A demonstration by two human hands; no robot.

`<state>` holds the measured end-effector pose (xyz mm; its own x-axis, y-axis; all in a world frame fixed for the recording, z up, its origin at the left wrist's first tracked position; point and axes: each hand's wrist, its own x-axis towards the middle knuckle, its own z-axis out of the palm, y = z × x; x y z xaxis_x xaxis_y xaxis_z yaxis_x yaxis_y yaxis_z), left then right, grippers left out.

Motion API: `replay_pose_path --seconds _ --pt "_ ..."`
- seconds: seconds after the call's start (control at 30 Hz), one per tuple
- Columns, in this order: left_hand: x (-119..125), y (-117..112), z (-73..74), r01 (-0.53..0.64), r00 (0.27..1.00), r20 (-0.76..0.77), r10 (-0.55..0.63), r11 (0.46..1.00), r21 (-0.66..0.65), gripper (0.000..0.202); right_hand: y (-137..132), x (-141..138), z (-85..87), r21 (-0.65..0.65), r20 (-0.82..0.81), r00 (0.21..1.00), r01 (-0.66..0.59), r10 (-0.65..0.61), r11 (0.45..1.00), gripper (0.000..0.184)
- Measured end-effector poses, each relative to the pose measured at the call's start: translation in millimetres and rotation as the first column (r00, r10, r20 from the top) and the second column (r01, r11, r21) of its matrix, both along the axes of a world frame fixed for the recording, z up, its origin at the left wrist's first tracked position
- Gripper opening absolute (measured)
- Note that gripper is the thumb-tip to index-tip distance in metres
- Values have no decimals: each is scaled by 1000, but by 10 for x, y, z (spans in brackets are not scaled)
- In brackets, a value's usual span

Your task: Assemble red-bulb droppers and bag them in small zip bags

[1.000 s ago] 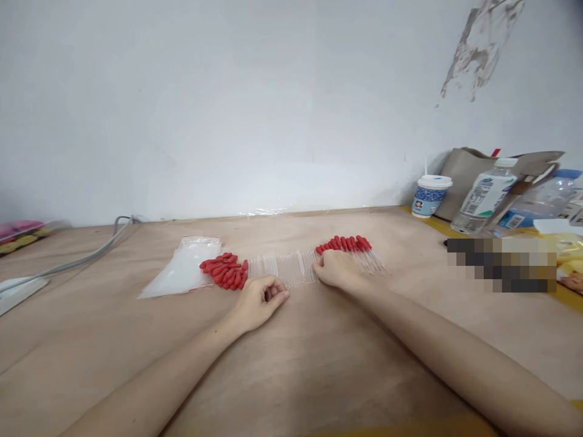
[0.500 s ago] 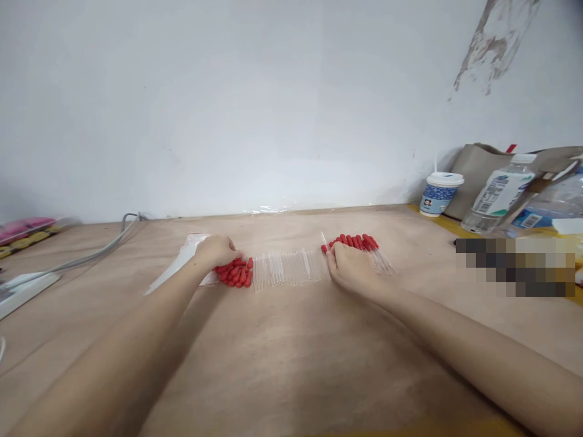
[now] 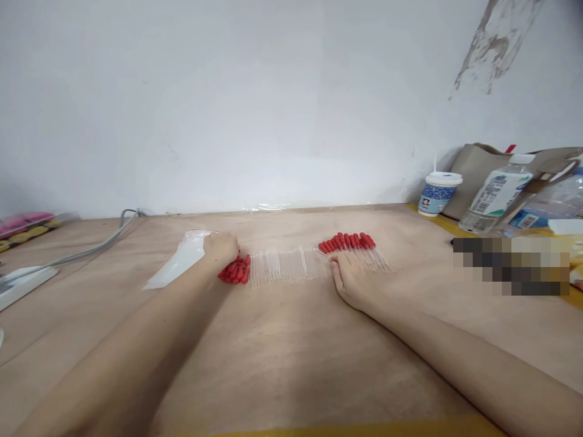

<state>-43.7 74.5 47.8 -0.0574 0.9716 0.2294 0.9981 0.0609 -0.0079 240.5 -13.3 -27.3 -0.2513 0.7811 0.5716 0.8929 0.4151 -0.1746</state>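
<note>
My left hand [image 3: 221, 247] is curled at the right side of white plastic bags [image 3: 175, 267], just above a pile of red rubber bulbs [image 3: 237, 271]. Its fingertips are hidden, so what they hold cannot be made out. Right of the bulbs lies a row of thin clear glass tubes [image 3: 282, 266], side by side. With fingers closed, my right hand [image 3: 351, 279] grips a glass tube [image 3: 322, 253], whose end sticks out to the left. Behind that hand, droppers with red bulbs [image 3: 348, 241] lie in a row, their clear stems pointing towards me.
A paper cup [image 3: 439, 194] with a straw, a plastic bottle [image 3: 496, 194] and a grey bag [image 3: 469, 161] stand at the right back. On the left are a grey cable [image 3: 91, 255], a white power strip [image 3: 31, 285] and a pink packet [image 3: 27, 223]. A wall rises behind the table.
The glass tube in my right hand has swung from nearly upright to pointing left, and that hand has come slightly nearer me. My left hand has turned over, its fingertips now out of sight.
</note>
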Motion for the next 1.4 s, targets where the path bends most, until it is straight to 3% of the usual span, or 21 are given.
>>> replay_pose_path --seconds 0.1,0.17,0.23,0.3,0.4,0.5,0.6,0.77,0.87,0.93,1.07,1.13,1.23,1.4 --pt "117 -99 39 114 992 47 -117 992 60 18 1 -10 -12 -27 -134 991 -25 22 999 29" --pt "207 -214 15 257 948 163 -275 959 120 16 -5 -17 -7 -63 -181 983 -35 23 997 28" --pt "292 -374 -65 442 777 382 -500 866 234 18 -17 -22 4 -80 -188 981 -63 47 995 27" --pt "368 -564 -189 539 581 530 -617 780 318 26 -32 -29 17 -68 -160 983 -103 91 992 28" --pt "465 -813 -396 571 408 696 -591 760 310 28 -64 -58 30 -36 -104 983 -158 153 987 28" --pt "534 -924 -554 564 258 853 -452 788 247 15 -115 -106 32 -4 -86 982 -170 169 985 26" --pt "563 -924 -635 573 191 912 -362 796 196 19 -177 -154 34 26 -84 975 -204 206 979 23" --pt "551 -907 -691 571 66 940 -335 785 240 28 -237 -200 57 54 -44 962 -266 269 962 19" --pt "533 -915 -723 596 53 934 -353 762 254 41 -232 -207 56 60 -56 957 -281 284 958 19" --pt "519 -922 -729 618 100 902 -421 736 275 40 -223 -207 46 49 -84 949 -301 305 952 20" --pt "503 -958 -670 629 356 726 -588 725 280 22 -213 -211 30 48 -104 945 -308 312 950 21" --pt "508 -978 -630 629 441 637 -632 724 283 19 -217 -219 33 64 -96 942 -317 322 946 21" --pt "527 -989 -608 648 463 591 -661 707 283 20 -232 -234 46 83 -93 928 -354 361 931 21" --pt "540 -968 -643 650 419 626 -658 698 299 21 -244 -242 44 96 -107 908 -396 405 913 20"
